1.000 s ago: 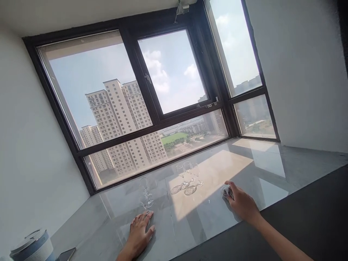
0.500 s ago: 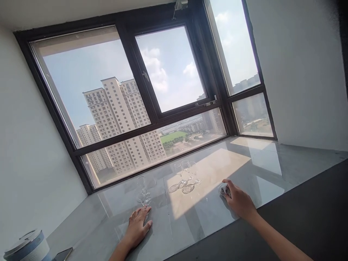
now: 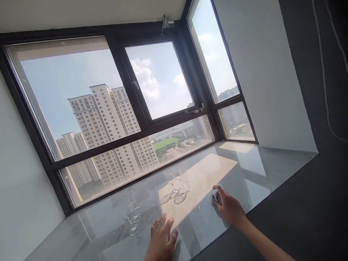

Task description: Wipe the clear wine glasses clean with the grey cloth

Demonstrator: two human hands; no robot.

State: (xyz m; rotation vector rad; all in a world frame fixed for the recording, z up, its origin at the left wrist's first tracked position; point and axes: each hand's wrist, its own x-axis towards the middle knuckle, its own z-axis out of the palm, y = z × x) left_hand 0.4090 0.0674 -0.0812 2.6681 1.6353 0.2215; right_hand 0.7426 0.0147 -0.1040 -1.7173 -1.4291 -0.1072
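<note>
From where I stand, the right hand point(image 3: 231, 209) pinches a crumpled cloth point(image 3: 214, 197) low at the sill point(image 3: 207, 225), toward its front edge. The left hand point(image 3: 162, 237) is spread and holds nothing, also near that edge; whether it touches, I can't tell. I'd bunch the cloth snugly so no loose corner trails toward the three stemmed glasses point(image 3: 176, 174) by the window-side edge, and swing the left wrist wide of the glass cluster point(image 3: 133, 230) toward the left corner
</note>
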